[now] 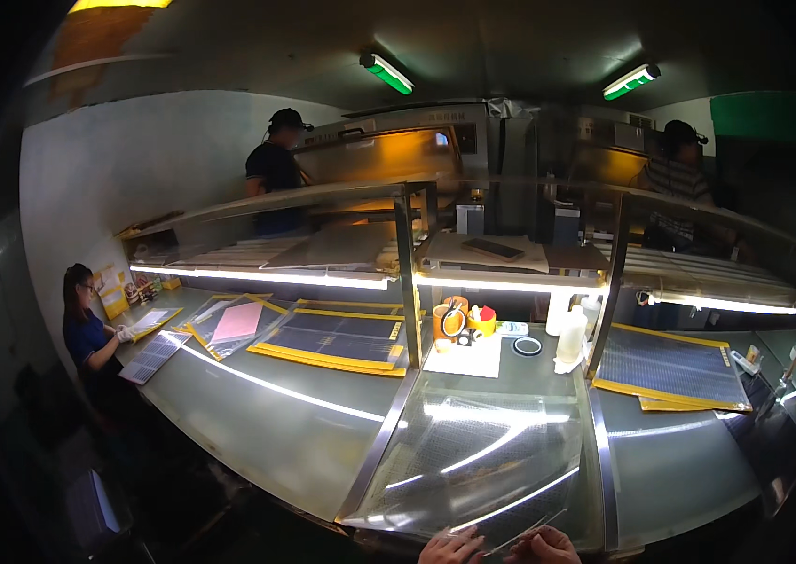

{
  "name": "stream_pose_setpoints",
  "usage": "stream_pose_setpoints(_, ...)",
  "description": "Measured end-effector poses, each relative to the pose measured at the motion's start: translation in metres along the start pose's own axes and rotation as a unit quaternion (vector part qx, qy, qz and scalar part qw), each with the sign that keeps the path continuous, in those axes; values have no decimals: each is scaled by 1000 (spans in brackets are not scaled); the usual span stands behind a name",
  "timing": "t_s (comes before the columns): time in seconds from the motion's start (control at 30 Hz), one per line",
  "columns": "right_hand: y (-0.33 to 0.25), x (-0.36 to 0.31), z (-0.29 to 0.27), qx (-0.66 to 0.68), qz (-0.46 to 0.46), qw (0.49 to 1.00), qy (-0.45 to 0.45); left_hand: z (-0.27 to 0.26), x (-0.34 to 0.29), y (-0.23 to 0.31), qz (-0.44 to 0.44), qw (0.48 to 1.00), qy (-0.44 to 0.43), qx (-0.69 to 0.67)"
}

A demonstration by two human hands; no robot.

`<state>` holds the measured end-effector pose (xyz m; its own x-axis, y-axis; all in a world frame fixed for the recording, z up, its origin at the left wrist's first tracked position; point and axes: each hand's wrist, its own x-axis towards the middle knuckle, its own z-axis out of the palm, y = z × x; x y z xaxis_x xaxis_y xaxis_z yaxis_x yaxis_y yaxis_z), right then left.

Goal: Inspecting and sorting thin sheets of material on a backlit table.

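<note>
At the near edge of the table, a clear plastic sheet with bright light reflections lies over a darker, finely patterned surface. My left hand is at the sheet's front edge, its visible fingers stretched out and touching the plastic. To its right, my right hand has its fingers bent together on what looks like the lifted near edge of the clear sheet. Both hands are cut off by the lower edge of the picture. Whether anything else lies under the fingers is hidden.
Dark patterned sheets with yellow borders lie left, and more lie right. A white bottle, tape roll and orange tub stand ahead. Metal posts carry a lit shelf. A co-worker works far left; two people stand behind.
</note>
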<state>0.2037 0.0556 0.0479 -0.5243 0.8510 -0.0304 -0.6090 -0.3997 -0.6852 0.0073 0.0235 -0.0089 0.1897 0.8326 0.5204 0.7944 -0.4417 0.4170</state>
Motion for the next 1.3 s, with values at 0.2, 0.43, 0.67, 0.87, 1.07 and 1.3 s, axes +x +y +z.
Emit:
stream_pose_setpoints(0.2,22,-2,3,-92,93,987,97,12,-4,-21,-98,978,-177,-56)
stream_pose_setpoints(0.43,17,-10,21,13,28,999,23,-16,29,-9,72,993,-90,-4)
stream_pose_setpoints(0.67,22,-7,12,-14,36,998,43,-15,22,13,30,987,-107,-120)
stream_pose_setpoints(0.87,18,-10,8,-98,61,989,90,-27,-5,44,-292,723,-174,-601)
stream_pose_setpoints(1.07,9,-11,24,-129,99,979,122,-19,-7,20,-345,727,-107,-584)
stream_pose_setpoints(1.3,20,-11,21,-143,123,975,116,-27,-5,22,-299,685,-168,-643)
